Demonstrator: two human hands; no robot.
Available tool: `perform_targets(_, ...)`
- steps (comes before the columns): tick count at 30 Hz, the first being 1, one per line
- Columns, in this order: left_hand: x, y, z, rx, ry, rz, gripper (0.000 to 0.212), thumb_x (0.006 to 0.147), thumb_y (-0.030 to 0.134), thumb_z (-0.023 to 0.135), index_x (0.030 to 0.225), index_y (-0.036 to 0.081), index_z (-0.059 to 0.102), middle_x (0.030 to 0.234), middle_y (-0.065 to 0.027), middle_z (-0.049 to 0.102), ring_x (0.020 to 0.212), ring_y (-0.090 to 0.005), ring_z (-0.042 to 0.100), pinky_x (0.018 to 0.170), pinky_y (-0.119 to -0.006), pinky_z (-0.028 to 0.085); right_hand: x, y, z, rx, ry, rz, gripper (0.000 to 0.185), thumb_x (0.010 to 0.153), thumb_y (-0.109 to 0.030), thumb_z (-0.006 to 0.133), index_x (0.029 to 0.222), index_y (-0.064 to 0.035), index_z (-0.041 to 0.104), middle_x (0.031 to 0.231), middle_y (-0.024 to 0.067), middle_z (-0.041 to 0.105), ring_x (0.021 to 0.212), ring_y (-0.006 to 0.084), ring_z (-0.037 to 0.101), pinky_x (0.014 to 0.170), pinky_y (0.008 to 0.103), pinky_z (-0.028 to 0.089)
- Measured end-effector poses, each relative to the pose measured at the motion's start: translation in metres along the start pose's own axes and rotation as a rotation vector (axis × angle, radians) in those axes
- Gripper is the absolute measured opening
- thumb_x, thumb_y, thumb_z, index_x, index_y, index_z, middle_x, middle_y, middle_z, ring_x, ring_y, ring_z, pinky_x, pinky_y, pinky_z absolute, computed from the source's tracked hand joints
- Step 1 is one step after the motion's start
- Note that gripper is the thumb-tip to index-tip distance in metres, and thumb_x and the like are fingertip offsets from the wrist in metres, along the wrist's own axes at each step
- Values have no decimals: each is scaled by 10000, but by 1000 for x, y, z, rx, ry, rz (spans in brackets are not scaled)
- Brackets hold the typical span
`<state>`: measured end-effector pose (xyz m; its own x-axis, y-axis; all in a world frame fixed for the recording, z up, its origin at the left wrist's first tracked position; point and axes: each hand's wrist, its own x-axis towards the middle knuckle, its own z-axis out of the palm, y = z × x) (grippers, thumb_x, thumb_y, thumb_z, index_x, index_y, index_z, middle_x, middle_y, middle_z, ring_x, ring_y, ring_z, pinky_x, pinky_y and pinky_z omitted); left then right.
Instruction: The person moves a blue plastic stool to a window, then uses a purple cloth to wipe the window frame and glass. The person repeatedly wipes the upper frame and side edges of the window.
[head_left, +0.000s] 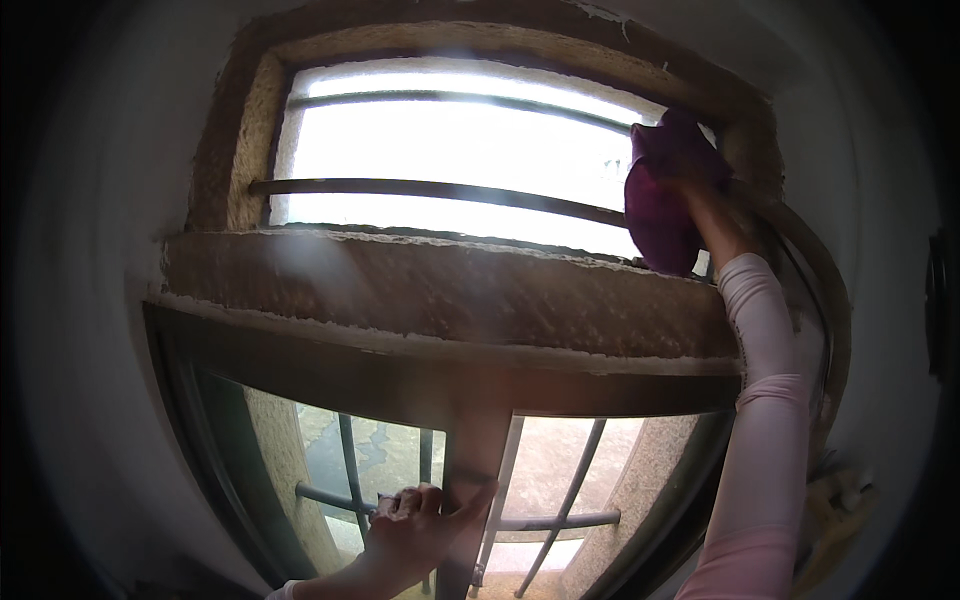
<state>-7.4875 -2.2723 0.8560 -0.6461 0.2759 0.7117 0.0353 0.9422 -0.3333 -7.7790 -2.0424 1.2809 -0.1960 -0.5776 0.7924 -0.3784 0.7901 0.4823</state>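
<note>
A purple cloth is in my right hand, raised to the right end of the upper window. The cloth hides most of my fingers and covers the right ends of the metal bars there. Lower down, my left hand rests at the dark middle post of the lower window, thumb stretched to the right over the post and fingers bent at its left side. Nothing is seen in it; whether its fingers grip the post's edge is hard to tell.
A brown stone lintel with rough edges runs between the two windows. Metal bars stand behind the lower panes. On the right, a curved pipe or hose runs down the wall behind my right arm. A blurred yellowish object lies low at the right.
</note>
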Motion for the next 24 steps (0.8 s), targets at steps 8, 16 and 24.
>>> perform_targets(8, 19, 11, 8, 200, 200, 146, 436, 789, 129, 609, 1220, 179, 569, 775, -37, 561, 590, -151, 553, 460, -289, 487, 55, -117, 39, 270, 174, -265, 551, 724, -484, 686, 1113, -99, 622, 1111, 168, 624, 1079, 311, 586, 898, 398, 476)
perform_targets(16, -5, 5, 51, 91, 126, 79, 406, 830, 201, 603, 1233, 203, 556, 806, -81, 588, 654, -195, 610, 470, -327, 501, 16, -50, 0, -122, 70, -178, 685, 898, -655, 379, 1231, -93, 585, 1234, 167, 575, 1180, 370, 507, 1061, 458, 342)
perform_targets(24, 18, 6, 21, -6, 122, 127, 312, 873, 326, 571, 1170, 229, 577, 544, -2, 502, 485, -160, 577, 392, -279, 420, -10, -8, 54, 65, 131, -54, 431, 923, -332, 503, 1267, -77, 548, 1223, 204, 579, 1116, 341, 564, 1028, 429, 386)
